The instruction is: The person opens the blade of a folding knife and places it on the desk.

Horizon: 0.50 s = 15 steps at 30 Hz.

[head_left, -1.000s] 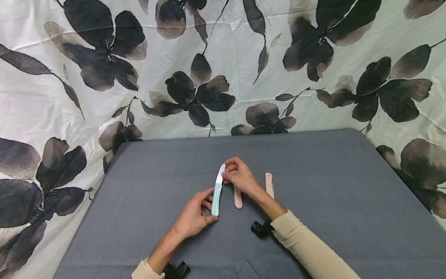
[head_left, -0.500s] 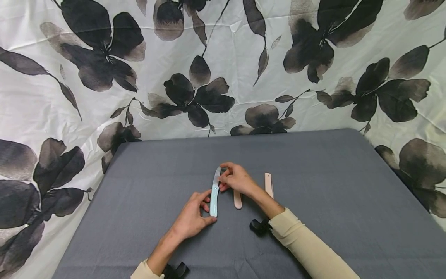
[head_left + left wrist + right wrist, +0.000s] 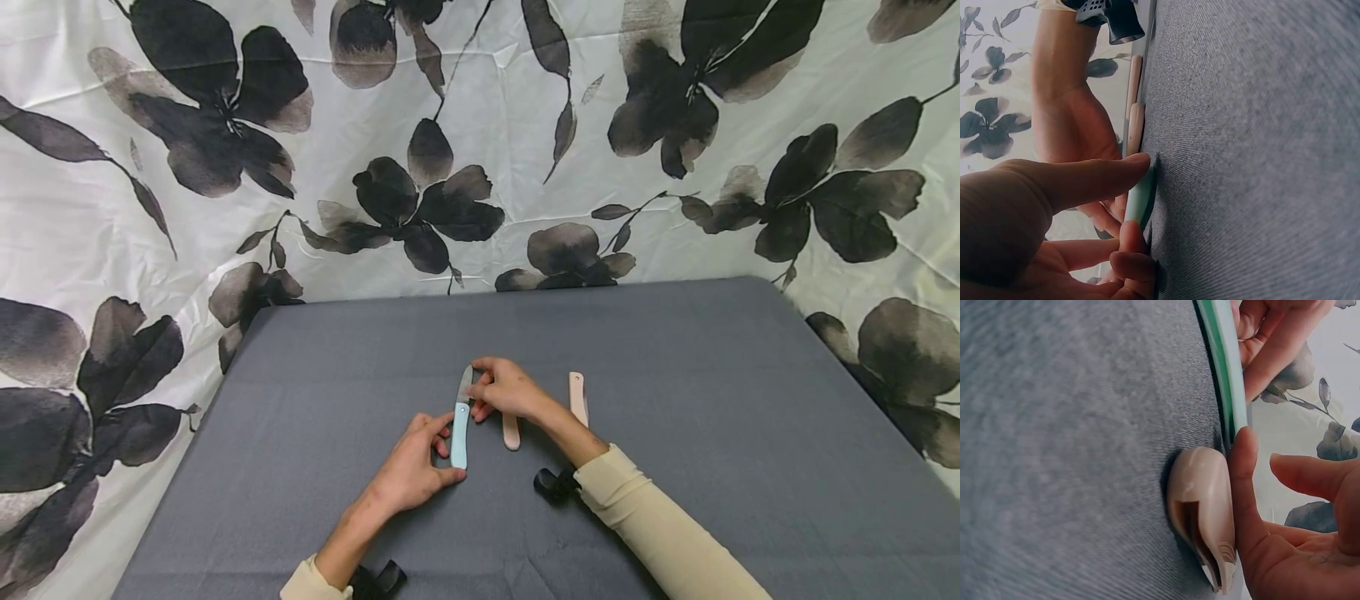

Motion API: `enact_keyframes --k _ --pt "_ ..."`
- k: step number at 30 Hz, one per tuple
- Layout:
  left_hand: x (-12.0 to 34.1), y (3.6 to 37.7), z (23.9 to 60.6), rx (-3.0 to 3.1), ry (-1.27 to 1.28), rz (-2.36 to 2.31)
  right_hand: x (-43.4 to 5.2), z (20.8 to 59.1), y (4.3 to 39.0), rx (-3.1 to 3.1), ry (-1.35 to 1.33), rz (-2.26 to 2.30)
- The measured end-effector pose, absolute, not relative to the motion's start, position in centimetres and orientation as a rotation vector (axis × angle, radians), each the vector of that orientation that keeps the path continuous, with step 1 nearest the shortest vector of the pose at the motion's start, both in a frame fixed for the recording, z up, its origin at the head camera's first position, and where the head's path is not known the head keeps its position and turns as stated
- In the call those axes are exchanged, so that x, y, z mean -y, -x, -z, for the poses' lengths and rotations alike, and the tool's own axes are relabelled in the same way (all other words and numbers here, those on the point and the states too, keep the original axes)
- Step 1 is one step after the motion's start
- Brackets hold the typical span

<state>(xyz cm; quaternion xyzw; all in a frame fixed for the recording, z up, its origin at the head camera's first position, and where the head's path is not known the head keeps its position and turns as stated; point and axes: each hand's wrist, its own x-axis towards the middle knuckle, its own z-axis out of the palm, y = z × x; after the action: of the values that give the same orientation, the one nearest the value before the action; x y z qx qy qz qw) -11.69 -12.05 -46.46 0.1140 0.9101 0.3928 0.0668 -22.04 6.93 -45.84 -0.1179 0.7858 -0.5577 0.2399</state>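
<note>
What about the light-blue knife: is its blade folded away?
No, the head view shows the blade of the light-blue knife extended out beyond its handle.

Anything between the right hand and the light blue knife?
Nothing visible: the right hand is at the blade of the light blue knife; the nearer pink knife lies off to the right.

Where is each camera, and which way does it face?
Head: on head, forward and down at grey fabric table; left hand, right hand, beige sleeves.
Left wrist: on it, low across the table; left hand near, right beyond.
Right wrist: on it, toward pink slotted handle; right hand near, left beyond.
Both wrist views share: pale turquoise knife handle.
</note>
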Motion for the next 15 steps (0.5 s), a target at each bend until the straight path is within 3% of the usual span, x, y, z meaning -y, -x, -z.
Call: enact_keyframes --k 15 --pt "11.79 11.42 46.7 -2.738 -0.345 -1.166 -7.45 45.46 21.93 -2.109 0.386 1.517"
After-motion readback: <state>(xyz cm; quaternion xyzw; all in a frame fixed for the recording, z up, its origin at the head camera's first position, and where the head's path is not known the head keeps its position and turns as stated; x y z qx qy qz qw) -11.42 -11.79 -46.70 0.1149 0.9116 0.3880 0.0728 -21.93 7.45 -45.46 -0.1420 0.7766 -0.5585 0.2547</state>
